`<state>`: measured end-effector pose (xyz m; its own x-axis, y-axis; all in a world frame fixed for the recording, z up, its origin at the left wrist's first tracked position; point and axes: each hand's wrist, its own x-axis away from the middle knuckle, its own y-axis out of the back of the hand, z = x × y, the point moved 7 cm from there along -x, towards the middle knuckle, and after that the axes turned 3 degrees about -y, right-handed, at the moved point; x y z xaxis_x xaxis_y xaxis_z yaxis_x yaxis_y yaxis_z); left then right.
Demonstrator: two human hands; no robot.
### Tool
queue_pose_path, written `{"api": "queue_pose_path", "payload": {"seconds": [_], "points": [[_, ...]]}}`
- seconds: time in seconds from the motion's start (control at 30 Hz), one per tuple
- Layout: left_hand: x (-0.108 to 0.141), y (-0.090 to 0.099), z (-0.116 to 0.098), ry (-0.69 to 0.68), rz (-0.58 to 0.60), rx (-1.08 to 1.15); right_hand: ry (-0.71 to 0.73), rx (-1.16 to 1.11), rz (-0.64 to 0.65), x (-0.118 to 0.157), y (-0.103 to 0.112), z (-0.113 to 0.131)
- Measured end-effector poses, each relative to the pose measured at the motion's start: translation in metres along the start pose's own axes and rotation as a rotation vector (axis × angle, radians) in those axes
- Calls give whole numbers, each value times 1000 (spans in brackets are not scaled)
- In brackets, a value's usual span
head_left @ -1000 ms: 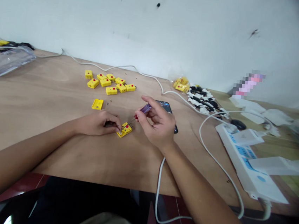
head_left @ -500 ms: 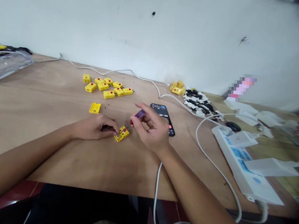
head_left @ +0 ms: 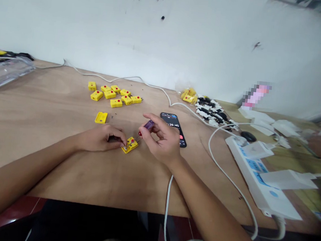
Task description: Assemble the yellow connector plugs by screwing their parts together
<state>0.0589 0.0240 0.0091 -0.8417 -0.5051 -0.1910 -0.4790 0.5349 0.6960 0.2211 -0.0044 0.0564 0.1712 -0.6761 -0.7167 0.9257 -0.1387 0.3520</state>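
Note:
A yellow plug connector (head_left: 131,144) with a red spot and metal pins lies open on the table before me. At its left end, the thumb and fingers of my left hand (head_left: 102,137) are pinched together on it; a small pale bit shows by the fingertips. My right hand (head_left: 163,137) is closed around a screwdriver (head_left: 149,125) with a purple handle and a red collar, its shaft pointing down-left to the connector. The tip is too small to make out. Beyond my left hand lies a loose yellow connector cover (head_left: 101,117), inner side up, with tiny screws (head_left: 113,115) beside it.
Several closed yellow connectors (head_left: 116,103) lie in a group farther back. A phone (head_left: 173,128) running a timer is just behind my right hand. To the right are a bag of yellow parts (head_left: 189,95), black-and-white pieces (head_left: 214,112), a power strip (head_left: 260,177) and white cables (head_left: 216,156).
Both hands stay almost in place at the connector. The screwdriver shaft shows less clearly now, and the view has shifted slightly.

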Motion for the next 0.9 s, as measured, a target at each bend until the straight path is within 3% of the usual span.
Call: {"api": "queue_pose_path", "payload": {"seconds": [0.17,0.37,0.47,0.6,0.8,0.9], "points": [[0,0,-1,-4,-1,7,53,28,-12,-1,1,4],[0,0,-4,-27,-2,-3,246,150,-36,-5,2,24],[0,1,-5,-28,1,-8,277,173,-22,-6,0,27],[0,1,-6,-7,9,-12,257,144,20,-6,-3,27],[-1,1,-6,-13,19,-2,186,-79,132,-6,-8,27],[0,1,-5,-32,15,7,127,-106,127,-7,-10,26]]}}
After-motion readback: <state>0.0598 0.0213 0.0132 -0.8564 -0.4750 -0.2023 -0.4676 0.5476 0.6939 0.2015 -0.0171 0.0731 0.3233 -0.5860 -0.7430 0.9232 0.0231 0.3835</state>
